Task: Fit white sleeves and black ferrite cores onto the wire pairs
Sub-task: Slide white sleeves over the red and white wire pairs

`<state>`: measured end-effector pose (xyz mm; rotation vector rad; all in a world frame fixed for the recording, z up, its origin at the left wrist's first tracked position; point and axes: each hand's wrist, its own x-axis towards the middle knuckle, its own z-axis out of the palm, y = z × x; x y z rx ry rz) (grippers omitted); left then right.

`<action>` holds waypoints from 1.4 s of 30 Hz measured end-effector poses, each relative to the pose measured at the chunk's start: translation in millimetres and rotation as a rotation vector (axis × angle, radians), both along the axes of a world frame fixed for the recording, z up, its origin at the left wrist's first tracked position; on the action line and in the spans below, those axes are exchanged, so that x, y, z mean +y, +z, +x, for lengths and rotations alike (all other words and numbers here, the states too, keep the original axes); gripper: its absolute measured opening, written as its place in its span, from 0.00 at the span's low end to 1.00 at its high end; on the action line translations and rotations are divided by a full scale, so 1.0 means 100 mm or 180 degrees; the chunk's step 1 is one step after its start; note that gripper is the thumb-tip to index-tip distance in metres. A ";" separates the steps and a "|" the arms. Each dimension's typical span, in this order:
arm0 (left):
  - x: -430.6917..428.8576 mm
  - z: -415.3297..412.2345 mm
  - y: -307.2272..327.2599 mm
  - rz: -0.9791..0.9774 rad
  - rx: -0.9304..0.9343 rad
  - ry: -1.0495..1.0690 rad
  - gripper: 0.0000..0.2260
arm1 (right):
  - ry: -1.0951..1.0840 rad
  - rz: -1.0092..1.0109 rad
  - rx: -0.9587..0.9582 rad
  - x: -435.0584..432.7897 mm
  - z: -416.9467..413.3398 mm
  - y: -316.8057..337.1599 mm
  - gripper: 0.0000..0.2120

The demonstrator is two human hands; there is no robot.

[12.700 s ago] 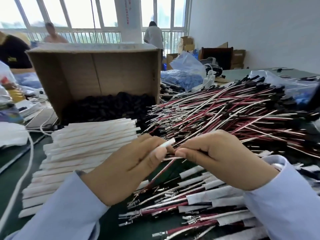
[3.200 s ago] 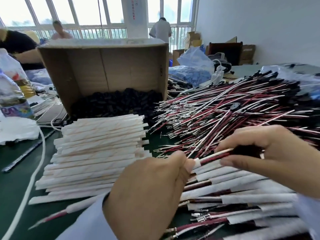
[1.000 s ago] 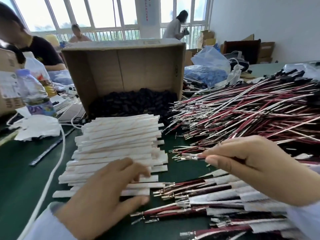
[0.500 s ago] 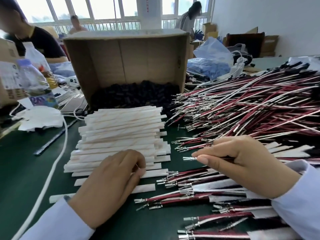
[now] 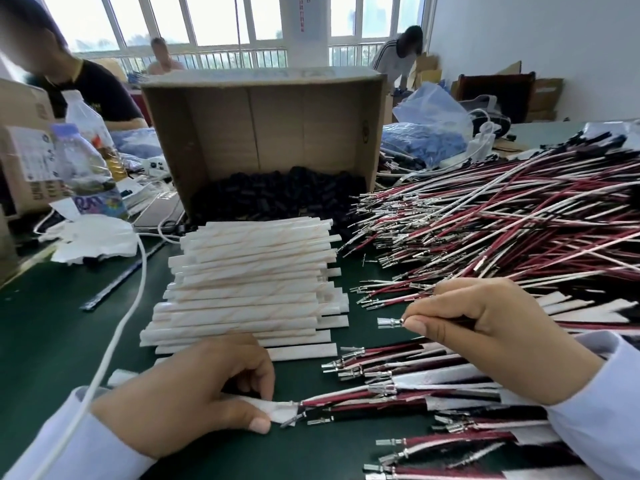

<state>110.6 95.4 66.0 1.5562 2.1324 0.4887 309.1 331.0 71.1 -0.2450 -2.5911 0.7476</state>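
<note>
Right hand (image 5: 485, 337) pinches a wire pair (image 5: 389, 322), left hand (image 5: 194, 389) a white sleeve (image 5: 278, 410); I judge most wires (image 5: 502, 216), piled at two o'clock, await fitting.

The left hand (image 5: 194, 393) covers most of the white sleeve (image 5: 278, 410) it pinches, so only the sleeve's right end shows. The right hand (image 5: 485, 337) hides nearly all of the wire pair (image 5: 390, 322) it pinches, leaving just the metal terminals showing left of the fingertips. The wire heap (image 5: 502, 220) runs off the right edge. In the cardboard box (image 5: 263, 116), the black ferrite cores (image 5: 277, 192) blur into one dark mass. The label on the bottle (image 5: 86, 168) at left is unreadable.
</note>
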 end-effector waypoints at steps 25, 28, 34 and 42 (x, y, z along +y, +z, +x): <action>0.57 0.44 0.18 0.1661 0.0030 -0.0426 0.12 | 0.0494 -0.0804 0.1324 -0.23 0.04 0.06 0.07; 0.57 0.44 0.18 0.1678 0.0105 -0.0421 0.12 | 0.0581 -0.0732 0.1236 -0.21 0.05 0.06 0.08; 0.53 0.45 0.22 0.1602 0.0542 -0.0443 0.13 | 0.0677 -0.0699 0.1013 -0.14 0.05 0.06 0.10; 0.55 0.60 0.20 0.1430 0.1796 0.0043 0.17 | 0.0122 0.0237 0.1032 -0.24 0.02 0.02 0.10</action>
